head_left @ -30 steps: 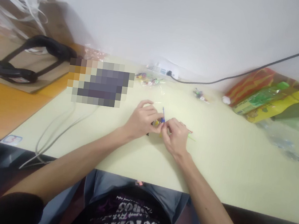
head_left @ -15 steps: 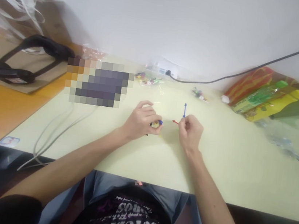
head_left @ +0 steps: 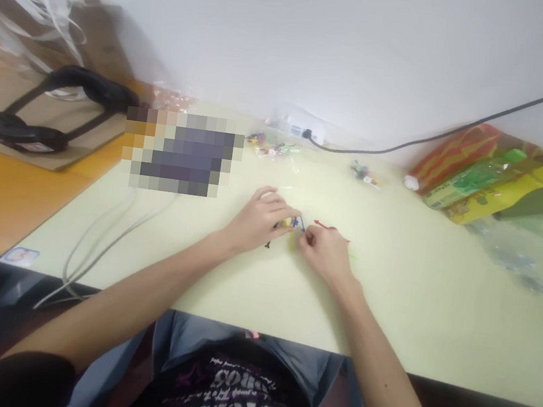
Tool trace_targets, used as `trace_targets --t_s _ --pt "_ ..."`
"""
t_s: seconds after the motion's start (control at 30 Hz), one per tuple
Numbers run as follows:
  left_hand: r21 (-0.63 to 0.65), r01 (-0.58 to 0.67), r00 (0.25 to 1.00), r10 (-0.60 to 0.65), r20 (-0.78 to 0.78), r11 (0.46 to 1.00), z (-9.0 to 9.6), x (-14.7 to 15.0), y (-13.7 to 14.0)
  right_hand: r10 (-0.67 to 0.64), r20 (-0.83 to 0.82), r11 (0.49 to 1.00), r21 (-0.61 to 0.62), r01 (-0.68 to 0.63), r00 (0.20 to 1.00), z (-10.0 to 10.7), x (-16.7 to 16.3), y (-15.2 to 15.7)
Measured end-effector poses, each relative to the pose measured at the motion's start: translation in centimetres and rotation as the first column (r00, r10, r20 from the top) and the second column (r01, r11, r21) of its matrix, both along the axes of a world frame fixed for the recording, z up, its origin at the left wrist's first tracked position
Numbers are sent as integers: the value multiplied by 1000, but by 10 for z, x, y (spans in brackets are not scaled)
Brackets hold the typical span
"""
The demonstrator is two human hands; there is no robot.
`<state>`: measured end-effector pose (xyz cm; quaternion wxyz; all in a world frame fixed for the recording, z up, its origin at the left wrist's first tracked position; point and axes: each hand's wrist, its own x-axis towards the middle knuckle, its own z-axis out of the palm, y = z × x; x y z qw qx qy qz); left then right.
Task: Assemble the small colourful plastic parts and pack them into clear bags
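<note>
A small yellow-and-blue toy [head_left: 292, 225] sits between the two hands, just above the table [head_left: 403, 301], near its middle. The left hand [head_left: 260, 221] is curled around the toy's left side, fingers bent, pinching it at the fingertips. The right hand [head_left: 323, 254] is closed to a loose fist, thumb and forefinger pressed to a thin blue stick [head_left: 301, 223] at the toy's right edge; the hands nearly touch there. A red stick [head_left: 324, 226] shows just above the right hand's knuckles; whether the hand holds it cannot be told. A green stick [head_left: 352, 257] lies on the table just right of that hand.

Farther back: a clear bag of coloured bits [head_left: 272, 144] by the wall, a second small cluster [head_left: 364, 173] to its right, a black cable [head_left: 462, 125] running up the wall. Snack bags [head_left: 485, 175] lie at far right. Headphones [head_left: 58, 109] rest on cardboard at far left. Grey cords [head_left: 95, 247] trail off the table's left edge.
</note>
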<state>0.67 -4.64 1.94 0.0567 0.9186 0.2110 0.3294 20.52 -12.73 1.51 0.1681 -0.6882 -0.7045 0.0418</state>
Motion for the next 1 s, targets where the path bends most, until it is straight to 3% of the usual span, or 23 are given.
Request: trace_targets --t_s 0.27,0.47,0.7,1.0 --pt "65 -85 995 88 -43 994 -9 16 -5 -101 52 987 -116 107 994 6 -3 -3" --pt "17 -67 986 69 -152 998 -10 23 -6 -58 112 965 -248 85 992 16 -4 -4" --pt "-28 -34 982 28 -185 999 -10 11 -5 -25 139 969 -241 59 990 15 -6 -3" --pt "17 -15 988 17 -153 1000 -6 9 -5 -4 121 975 -222 31 993 11 -7 -2"
